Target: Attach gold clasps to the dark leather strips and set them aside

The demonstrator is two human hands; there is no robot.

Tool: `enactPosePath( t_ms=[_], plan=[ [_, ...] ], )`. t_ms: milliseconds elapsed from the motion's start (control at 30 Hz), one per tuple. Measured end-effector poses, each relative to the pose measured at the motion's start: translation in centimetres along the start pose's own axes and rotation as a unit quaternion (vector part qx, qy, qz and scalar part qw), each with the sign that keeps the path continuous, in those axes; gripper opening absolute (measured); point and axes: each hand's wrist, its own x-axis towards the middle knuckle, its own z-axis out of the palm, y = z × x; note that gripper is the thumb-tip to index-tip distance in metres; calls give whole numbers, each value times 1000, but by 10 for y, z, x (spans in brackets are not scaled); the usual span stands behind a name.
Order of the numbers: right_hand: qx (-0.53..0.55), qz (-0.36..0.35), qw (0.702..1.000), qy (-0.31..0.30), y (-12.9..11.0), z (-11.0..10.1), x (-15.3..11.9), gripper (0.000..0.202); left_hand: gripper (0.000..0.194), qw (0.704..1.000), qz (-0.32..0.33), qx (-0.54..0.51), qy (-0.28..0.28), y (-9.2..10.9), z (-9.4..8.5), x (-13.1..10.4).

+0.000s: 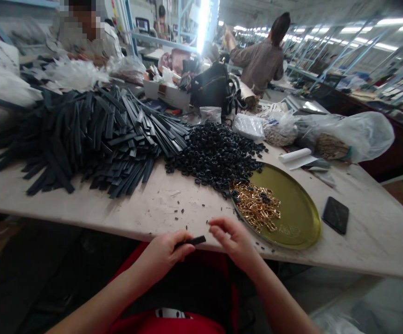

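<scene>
My left hand [168, 253] is closed around a black strap [197, 240], whose flat end sticks out to the right past the thumb. Close to that end is my right hand [234, 241], slightly blurred, with thumb and index fingertip together. A tiny dark speck shows at those fingertips; whether it is held or lies on the table I cannot tell. Beyond the hands lies a heap of small black loops [211, 153]. Gold-coloured metal buckles [257, 208] are piled in a round, brass-coloured tray [295, 204], with a few black loops among them.
A large pile of black straps [93, 125] covers the table's left side. A phone [335, 215] lies right of the tray. Plastic bags [357, 132] and a black bag [211, 88] stand farther back. Two people [262, 58] work beyond the table [145, 208]; small black scraps dot its surface.
</scene>
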Motion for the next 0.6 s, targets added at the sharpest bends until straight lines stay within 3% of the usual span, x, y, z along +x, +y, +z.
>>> enactPosePath(
  t_ms=[100, 233, 300, 367, 467, 533, 600],
  plan=[
    [-198, 3, 967, 159, 19, -39, 28, 21, 28, 999, -36, -9, 25, -6, 0, 7],
    [-464, 30, 874, 140, 40, -55, 61, 21, 29, 998, -33, -48, 23, -11, 4, 20],
    [-525, 42, 841, 127, 47, -50, 71, 20, 29, 998, -34, -53, 23, -12, 4, 24],
    [-543, 47, 828, 132, 52, -44, 75, 18, 29, 998, -41, -54, 17, -12, 3, 26],
    [-507, 29, 849, 147, 55, -43, 71, 17, 28, 997, -43, -64, 12, -13, 0, 27],
    [-421, -11, 893, 157, 49, -42, 64, 15, 29, 995, -40, -81, 31, -14, 0, 31],
    [-262, -49, 951, 158, 37, -34, 55, 14, 30, 991, -31, -112, 70, -13, 2, 37]
  ],
)
